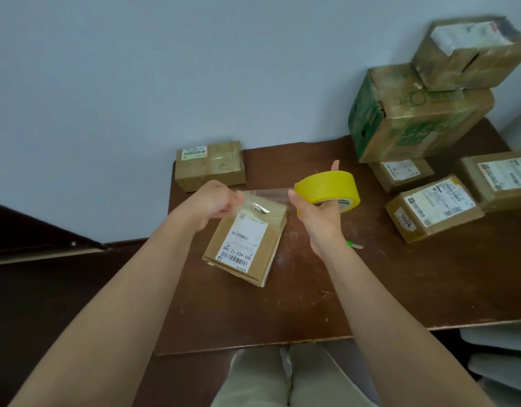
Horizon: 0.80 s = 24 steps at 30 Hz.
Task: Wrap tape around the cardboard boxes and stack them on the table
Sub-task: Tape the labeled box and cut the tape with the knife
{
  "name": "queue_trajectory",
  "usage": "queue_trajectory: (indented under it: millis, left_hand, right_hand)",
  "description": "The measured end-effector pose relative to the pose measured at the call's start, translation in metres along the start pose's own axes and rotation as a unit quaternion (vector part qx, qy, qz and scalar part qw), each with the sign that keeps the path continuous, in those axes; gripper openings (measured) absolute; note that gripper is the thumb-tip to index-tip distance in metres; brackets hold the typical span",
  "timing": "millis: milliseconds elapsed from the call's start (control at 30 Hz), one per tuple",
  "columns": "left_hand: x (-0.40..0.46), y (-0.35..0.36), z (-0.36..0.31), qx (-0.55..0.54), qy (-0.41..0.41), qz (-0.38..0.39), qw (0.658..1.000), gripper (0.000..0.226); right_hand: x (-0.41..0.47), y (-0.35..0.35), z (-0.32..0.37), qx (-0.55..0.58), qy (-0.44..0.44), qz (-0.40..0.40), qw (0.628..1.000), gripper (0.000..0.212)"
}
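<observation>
Left hand (216, 201) pinches the free tape end while right hand (318, 214) grips the yellow tape roll (326, 188), stretching a clear strip (265, 198) taut above the labelled box (247, 245) at frame centre on the worktop (370, 289), apparently to lay it across; other boxes (423, 113) stack upper right.

Left hand (213, 201) pinching (seemingly); right hand (319, 212) gripping.

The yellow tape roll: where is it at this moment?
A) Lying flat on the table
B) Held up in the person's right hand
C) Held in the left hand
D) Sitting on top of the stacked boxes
B: the right hand grips the yellow tape roll above the table, while the left hand pinches the clear tape end pulled out over the small box.
</observation>
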<state>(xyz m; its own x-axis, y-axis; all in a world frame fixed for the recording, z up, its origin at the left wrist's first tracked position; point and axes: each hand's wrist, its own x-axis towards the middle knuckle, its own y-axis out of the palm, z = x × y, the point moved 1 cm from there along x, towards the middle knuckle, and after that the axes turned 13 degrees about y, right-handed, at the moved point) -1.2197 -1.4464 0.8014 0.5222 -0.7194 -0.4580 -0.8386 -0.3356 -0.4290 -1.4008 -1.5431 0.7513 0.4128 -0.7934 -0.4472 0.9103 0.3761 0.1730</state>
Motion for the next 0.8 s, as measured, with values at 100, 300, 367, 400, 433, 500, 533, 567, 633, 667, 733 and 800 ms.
queue_trajectory:
  millis: [100, 300, 367, 400, 433, 500, 533, 567, 633, 667, 733, 800]
  left_hand:
    - [0.009, 0.0, 0.002, 0.012, -0.016, 0.022, 1.0, 0.03]
    - [0.03, -0.022, -0.006, -0.036, 0.012, 0.011, 0.999, 0.022]
    - [0.038, -0.027, 0.0, -0.003, 0.007, -0.003, 1.0, 0.016]
    - [0.042, -0.027, 0.005, 0.005, 0.005, -0.008, 1.0, 0.015]
    - [0.046, -0.027, 0.012, 0.001, 0.007, -0.004, 1.0, 0.013]
    - [0.052, -0.023, 0.028, -0.028, 0.029, 0.011, 0.999, 0.019]
    - [0.052, -0.021, 0.034, -0.042, 0.044, 0.027, 0.998, 0.025]
    - [0.052, -0.02, 0.041, -0.046, 0.061, 0.046, 0.996, 0.02]
    - [0.053, -0.016, 0.05, -0.036, 0.087, 0.083, 0.992, 0.011]
    - [0.056, -0.014, 0.057, -0.034, 0.098, 0.098, 0.99, 0.021]
    - [0.06, -0.011, 0.067, -0.032, 0.121, 0.092, 0.988, 0.028]
    - [0.061, -0.012, 0.073, -0.001, 0.136, 0.068, 0.988, 0.025]
  right_hand:
    - [0.008, 0.017, -0.005, -0.058, -0.072, -0.065, 0.994, 0.107]
    - [0.039, 0.029, -0.014, -0.019, -0.045, -0.126, 0.991, 0.113]
    - [0.039, 0.036, -0.015, -0.038, -0.05, -0.119, 0.991, 0.116]
    - [0.039, 0.038, -0.018, -0.042, -0.053, -0.116, 0.991, 0.117]
    - [0.041, 0.041, -0.023, -0.041, -0.046, -0.123, 0.991, 0.118]
    - [0.046, 0.044, -0.035, -0.017, -0.034, -0.15, 0.988, 0.118]
    - [0.049, 0.042, -0.041, -0.01, -0.029, -0.165, 0.986, 0.115]
    - [0.05, 0.042, -0.044, -0.005, -0.023, -0.171, 0.985, 0.113]
    - [0.045, 0.046, -0.045, 0.024, -0.01, -0.176, 0.984, 0.112]
    - [0.047, 0.044, -0.052, 0.039, -0.008, -0.169, 0.985, 0.11]
    - [0.048, 0.043, -0.059, 0.049, -0.007, -0.155, 0.987, 0.107]
    - [0.049, 0.045, -0.06, 0.048, -0.007, -0.149, 0.988, 0.106]
